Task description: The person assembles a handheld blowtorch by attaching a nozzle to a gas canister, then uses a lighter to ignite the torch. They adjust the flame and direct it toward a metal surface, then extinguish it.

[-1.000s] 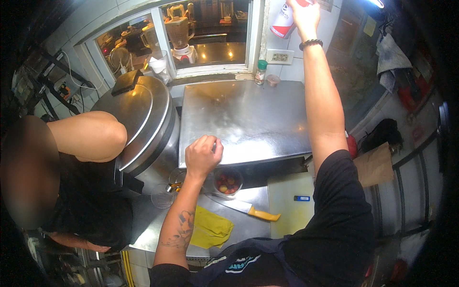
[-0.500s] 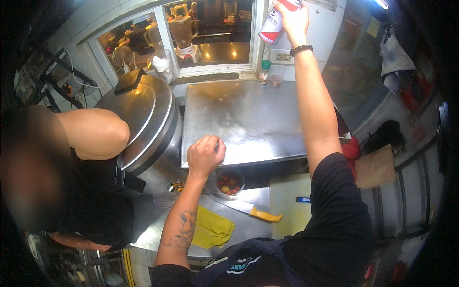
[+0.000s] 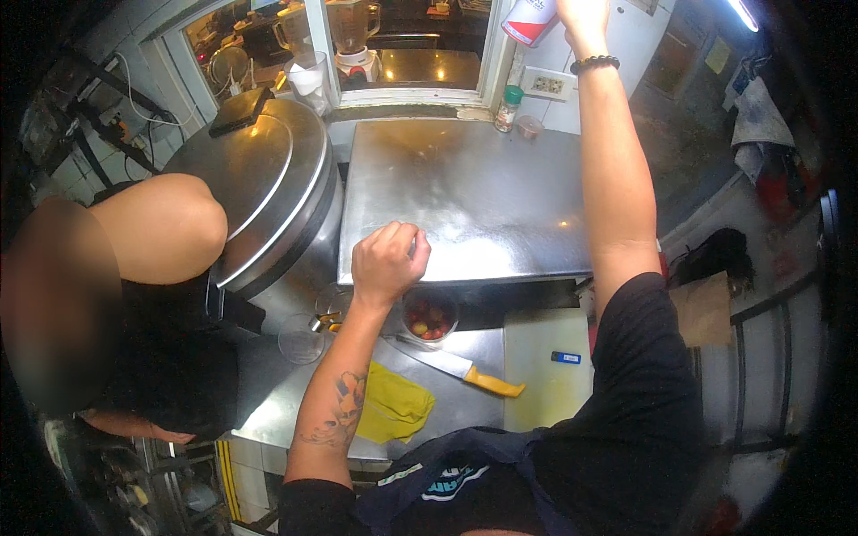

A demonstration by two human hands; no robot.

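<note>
At the top edge, my right hand (image 3: pixel 585 22) is raised and grips a red-and-white can (image 3: pixel 529 21), which the frame cuts off. A dark beaded bracelet circles that wrist. My left hand (image 3: pixel 389 261) is closed in a fist at the front edge of a raised steel surface (image 3: pixel 465 196), with no object showing from it. Just below this fist stands a clear container of small, round red fruit (image 3: pixel 429 322). A knife with a yellow handle (image 3: pixel 494 383) lies beside my left forearm, near a yellow-green cloth (image 3: pixel 393 406).
A pale cutting board (image 3: pixel 545 393) bears a small blue object (image 3: pixel 566 357). Another person's bent arm (image 3: pixel 165 219) is at the left, before a large round steel lid (image 3: pixel 259 179). A green-capped shaker (image 3: pixel 508 109) stands at the back, and a blender (image 3: pixel 350 31) shows through the window.
My right arm reaches higher in the picture, and the can is now partly out of frame. The whole view has shifted a little. My left fist stays at the steel edge.
</note>
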